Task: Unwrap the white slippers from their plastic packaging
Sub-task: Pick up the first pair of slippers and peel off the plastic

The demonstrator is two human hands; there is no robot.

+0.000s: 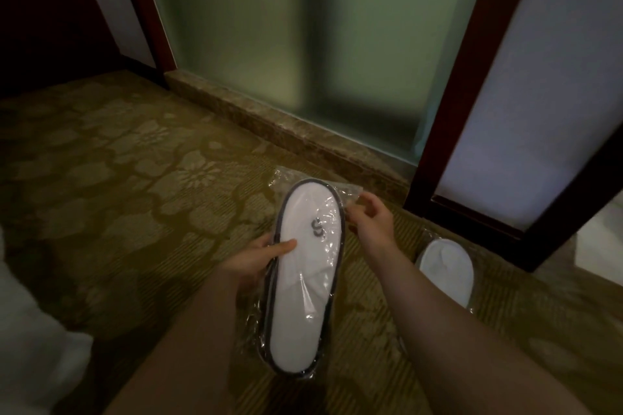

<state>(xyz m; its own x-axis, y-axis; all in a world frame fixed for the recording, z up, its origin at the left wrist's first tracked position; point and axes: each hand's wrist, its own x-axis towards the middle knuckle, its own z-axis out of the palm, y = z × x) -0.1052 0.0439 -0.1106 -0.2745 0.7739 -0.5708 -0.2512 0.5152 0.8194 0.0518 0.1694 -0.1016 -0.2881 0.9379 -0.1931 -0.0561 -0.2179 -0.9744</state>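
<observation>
Slippers: the white slippers (305, 276) are held over the carpet (135, 199), sealed in plastic packaging (340, 194).
Left hand: the left hand (259, 259) grips the pack's edge, thumb flat on top.
Right hand: the right hand (372, 214) pinches loose film at the far corner.
Nearby: a second wrapped slipper (445, 271) lies on the floor (near the door frame).
Risk: thin film may stretch rather than tear, and a sudden pull could jerk the pack free.
</observation>
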